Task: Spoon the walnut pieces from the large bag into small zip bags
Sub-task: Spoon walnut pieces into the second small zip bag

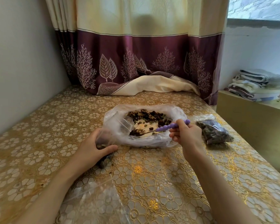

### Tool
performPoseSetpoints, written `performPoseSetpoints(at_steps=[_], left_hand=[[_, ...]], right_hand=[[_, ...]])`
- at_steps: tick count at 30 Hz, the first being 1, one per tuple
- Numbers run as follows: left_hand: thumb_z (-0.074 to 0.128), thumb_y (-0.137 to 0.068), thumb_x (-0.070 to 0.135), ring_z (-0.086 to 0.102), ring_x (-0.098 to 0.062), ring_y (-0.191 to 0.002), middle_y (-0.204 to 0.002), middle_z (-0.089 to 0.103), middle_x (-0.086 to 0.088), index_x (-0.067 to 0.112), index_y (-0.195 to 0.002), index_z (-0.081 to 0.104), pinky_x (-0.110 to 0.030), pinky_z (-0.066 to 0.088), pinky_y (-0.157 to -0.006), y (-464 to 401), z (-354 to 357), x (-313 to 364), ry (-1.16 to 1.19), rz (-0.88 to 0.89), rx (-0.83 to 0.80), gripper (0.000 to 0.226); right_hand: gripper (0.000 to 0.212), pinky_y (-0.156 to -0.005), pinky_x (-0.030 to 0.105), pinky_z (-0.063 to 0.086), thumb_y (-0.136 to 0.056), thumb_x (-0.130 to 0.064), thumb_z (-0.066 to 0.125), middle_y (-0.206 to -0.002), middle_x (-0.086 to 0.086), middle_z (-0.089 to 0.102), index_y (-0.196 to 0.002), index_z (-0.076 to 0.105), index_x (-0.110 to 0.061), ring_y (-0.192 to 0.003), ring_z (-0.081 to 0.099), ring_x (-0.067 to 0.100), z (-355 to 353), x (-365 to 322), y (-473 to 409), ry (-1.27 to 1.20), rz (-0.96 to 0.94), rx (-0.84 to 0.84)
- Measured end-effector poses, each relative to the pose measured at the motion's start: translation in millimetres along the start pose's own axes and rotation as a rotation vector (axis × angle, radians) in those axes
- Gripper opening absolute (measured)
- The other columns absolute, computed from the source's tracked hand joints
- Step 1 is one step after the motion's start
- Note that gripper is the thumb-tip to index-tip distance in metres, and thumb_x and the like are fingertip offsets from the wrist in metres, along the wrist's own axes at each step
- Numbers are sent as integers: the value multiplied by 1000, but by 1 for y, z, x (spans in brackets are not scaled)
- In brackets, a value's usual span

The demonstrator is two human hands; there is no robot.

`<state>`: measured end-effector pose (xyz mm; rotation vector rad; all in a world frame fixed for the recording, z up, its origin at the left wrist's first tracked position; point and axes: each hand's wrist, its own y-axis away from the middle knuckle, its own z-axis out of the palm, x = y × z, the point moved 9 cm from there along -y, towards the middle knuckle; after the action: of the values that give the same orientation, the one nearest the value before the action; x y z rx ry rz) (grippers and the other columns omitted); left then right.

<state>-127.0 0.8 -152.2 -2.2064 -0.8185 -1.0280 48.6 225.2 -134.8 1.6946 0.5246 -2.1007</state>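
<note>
spare zip bags (94, 198) wait near. left hand (94, 147) grips small bag (103, 139) beside big bag (144, 125), shortening the trip; right hand (184, 135) pinches spoon (166, 127), scooping walnuts (149, 116).

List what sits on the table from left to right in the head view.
Small zip bag gripped by the left hand → large bag of walnut pieces → purple spoon in the right hand → filled zip bag.

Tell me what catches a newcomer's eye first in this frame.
The large bag of walnut pieces lies open mid-table, with the right hand dipping a purple-handled spoon into it. The left hand grips a small zip bag beside it, and a filled bag lies to the right.
</note>
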Motion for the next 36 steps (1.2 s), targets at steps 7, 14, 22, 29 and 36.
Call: performPoseSetpoints(at_steps=[7, 14, 22, 29, 36], left_hand=[[67, -51, 59, 55, -5, -94, -100, 52, 23, 39, -110, 50, -20, 42, -74, 0, 0, -2, -28, -3, 0, 65], [65, -52, 60, 50, 8, -92, -100, 50, 29, 40, -109, 49, -12, 38, -69, 2, 0, 3, -17, 11, -2, 63], [66, -51, 61, 45, 14, -82, -93, 46, 32, 47, -101, 40, -12, 35, -63, 4, -1, 4, -37, -9, 13, 57], [68, -49, 60, 51, 16, -80, -94, 54, 26, 48, -95, 44, -11, 36, -64, 4, 1, 0, 21, -44, -3, 53], [65, -55, 59, 45, 16, -87, -97, 51, 27, 51, -94, 44, -10, 35, -69, 3, 1, 2, -2, -5, -9, 46]], right_hand=[[24, -37, 16, 37, -91, -3, 47, -46, 0, 59, -70, 59, -1, -40, 50, 7, -7, -21, 4, -66, -134, 59], [24, -40, 17, 40, -94, -9, 50, -55, 3, 58, -74, 61, -3, -44, 53, 9, 4, -52, 19, -153, -249, 14], [23, -49, 21, 51, -96, -5, 45, -74, 4, 74, -80, 61, -2, -55, 62, 16, 57, -68, 57, 13, -467, -328], [19, -56, 23, 52, -93, 6, 43, -79, 2, 74, -91, 60, -1, -64, 64, 22, 68, -66, 65, 44, -511, -451], [17, -50, 18, 50, -96, -5, 46, -63, -1, 69, -94, 60, 3, -55, 62, 12, 30, -59, 38, -120, -420, -149]])
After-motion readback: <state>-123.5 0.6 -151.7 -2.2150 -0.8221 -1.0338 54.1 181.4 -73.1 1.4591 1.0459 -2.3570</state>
